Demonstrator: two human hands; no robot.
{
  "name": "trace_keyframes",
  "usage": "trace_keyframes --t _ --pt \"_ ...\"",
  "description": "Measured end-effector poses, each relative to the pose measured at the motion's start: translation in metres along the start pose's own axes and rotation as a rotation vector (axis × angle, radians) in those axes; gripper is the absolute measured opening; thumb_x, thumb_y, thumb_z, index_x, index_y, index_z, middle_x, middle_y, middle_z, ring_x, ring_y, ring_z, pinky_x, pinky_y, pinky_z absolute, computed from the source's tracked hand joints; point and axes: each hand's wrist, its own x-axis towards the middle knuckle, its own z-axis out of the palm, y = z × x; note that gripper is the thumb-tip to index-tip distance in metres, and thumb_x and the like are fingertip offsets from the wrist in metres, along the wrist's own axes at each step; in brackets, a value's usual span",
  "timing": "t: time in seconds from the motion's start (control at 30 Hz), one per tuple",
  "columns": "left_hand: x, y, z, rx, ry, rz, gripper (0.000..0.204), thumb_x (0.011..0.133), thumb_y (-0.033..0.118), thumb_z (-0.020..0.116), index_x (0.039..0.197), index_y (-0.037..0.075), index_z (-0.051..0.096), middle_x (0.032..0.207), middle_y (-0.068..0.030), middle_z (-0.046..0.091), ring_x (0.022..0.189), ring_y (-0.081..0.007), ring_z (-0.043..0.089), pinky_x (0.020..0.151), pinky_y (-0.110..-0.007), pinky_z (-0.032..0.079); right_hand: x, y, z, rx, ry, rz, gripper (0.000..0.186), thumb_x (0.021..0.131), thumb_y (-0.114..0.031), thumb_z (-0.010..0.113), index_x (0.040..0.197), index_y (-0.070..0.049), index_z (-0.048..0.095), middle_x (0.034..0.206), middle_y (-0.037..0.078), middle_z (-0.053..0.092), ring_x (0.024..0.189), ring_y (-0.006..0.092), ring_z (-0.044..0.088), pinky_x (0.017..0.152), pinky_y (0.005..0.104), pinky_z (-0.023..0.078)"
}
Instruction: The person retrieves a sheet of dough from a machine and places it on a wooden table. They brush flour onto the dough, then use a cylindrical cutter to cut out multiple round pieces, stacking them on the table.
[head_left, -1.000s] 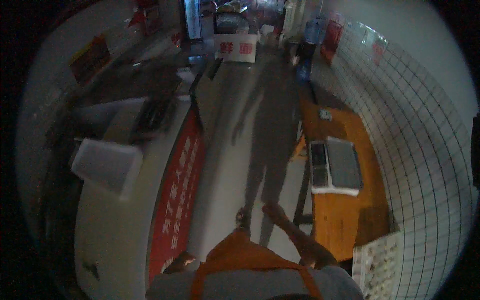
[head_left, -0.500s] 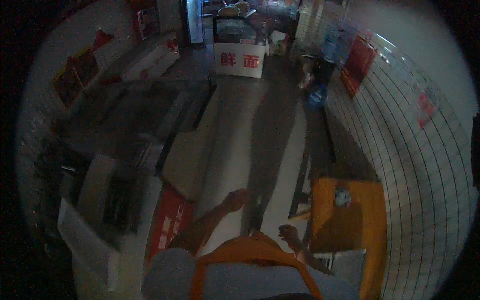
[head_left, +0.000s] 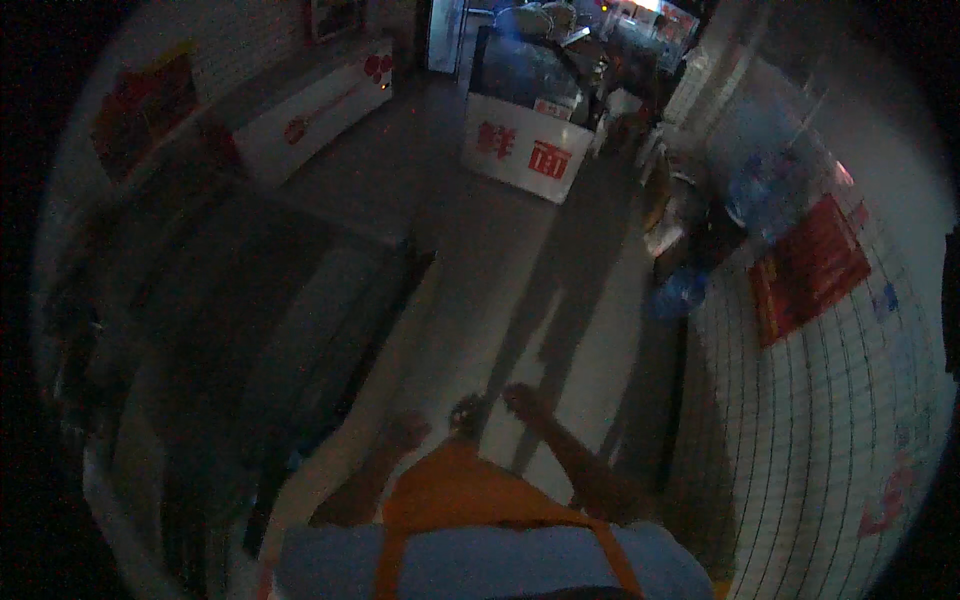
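Both hands hang in front of me, dim and smeared by motion. My left hand (head_left: 406, 430) is left of the orange apron (head_left: 470, 490) I wear, nearest to the dark counter on that side. My right hand (head_left: 528, 400) reaches forward over the pale floor (head_left: 455, 330), on the apron's right. Nothing can be made out in either hand, and the finger positions are too blurred to read. Between the hands the tip of a patterned shoe (head_left: 467, 410) shows beyond the apron.
A long dark counter (head_left: 290, 310) runs along the left. Ahead stands a white glass-topped case (head_left: 525, 150) with red lettering. At the right, a blue water bottle (head_left: 680, 293) stands by the tiled wall (head_left: 800, 420) under a red poster (head_left: 812, 270). A white cabinet (head_left: 315, 115) is far left.
I have moved forward and the view has tilted. The yellow-orange table at right has left view. My left hand has drawn back; my right has swung forward.
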Motion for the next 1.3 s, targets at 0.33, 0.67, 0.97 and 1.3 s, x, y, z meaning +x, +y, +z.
trace_keyframes --t 0.33,0.67,0.97,1.3 --pt "0.485 0.152 -0.189 -0.308 -0.189 0.027 0.041 0.101 0.033 0.074 0.133 0.008 0.071 0.127 -0.018 0.072 0.112 -0.0337 0.071 0.1 -0.05 0.058 0.143 -0.031 -0.269 -0.924 0.124 0.731 0.035 0.109 -0.026 0.067 0.134 -0.001 0.066 0.103 0.011 0.072 0.082 0.0248 0.067 0.076 0.0444 0.056" --pt "0.729 -0.036 -0.329 -0.386 0.124 -0.532 0.04 0.101 0.033 0.074 0.131 0.007 0.072 0.125 -0.0174 0.073 0.11 -0.0333 0.071 0.098 -0.049 0.058 0.802 -0.237 -0.328 -1.022 0.048 0.466 0.032 0.102 -0.034 0.073 0.11 -0.003 0.071 0.088 0.012 0.07 0.079 0.0259 0.067 0.074 0.0469 0.054" --pt "0.851 -0.196 -0.453 -0.627 0.407 -1.109 0.039 0.101 0.033 0.074 0.129 0.006 0.072 0.123 -0.0169 0.074 0.109 -0.0329 0.072 0.097 -0.048 0.058 1.312 -0.398 -0.141 -0.779 -0.196 0.055 0.035 0.103 -0.036 0.071 0.119 -0.004 0.069 0.098 0.013 0.071 0.087 0.0275 0.068 0.079 0.0474 0.055" --pt "1.272 -0.319 -0.787 -0.454 0.316 -0.828 0.037 0.101 0.033 0.074 0.127 0.006 0.073 0.121 -0.0163 0.075 0.108 -0.0324 0.072 0.095 -0.047 0.059 1.621 -0.405 -0.08 -0.735 -0.406 0.348 0.04 0.104 -0.038 0.07 0.128 -0.005 0.067 0.11 0.013 0.071 0.095 0.0292 0.069 0.085 0.048 0.056"
